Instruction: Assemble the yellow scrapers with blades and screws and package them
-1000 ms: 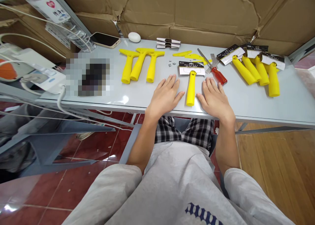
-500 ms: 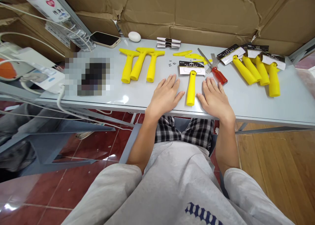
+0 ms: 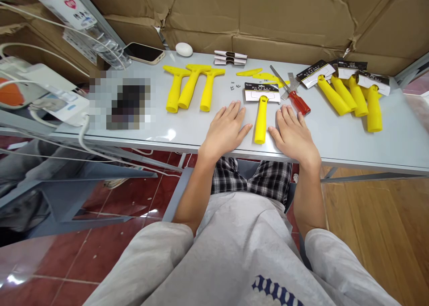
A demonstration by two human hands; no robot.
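Only my head view has drifted slightly since the earlier frame. Through it I see the left hand (image 3: 225, 129) and right hand (image 3: 294, 134) lying open, palms down on the table (image 3: 345, 140). Between them, apart from both, lies a yellow handle (image 3: 260, 123) topped by a printed card (image 3: 262, 93). I see a red screwdriver (image 3: 299, 103) just beyond the right fingertips.

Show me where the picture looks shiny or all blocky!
In the head view, white glare gleams on the tabletop, left of the left hand; in the head view, the red tiled floor shines at lower left; in the head view, square blocks hide something near the tabletop's left end.
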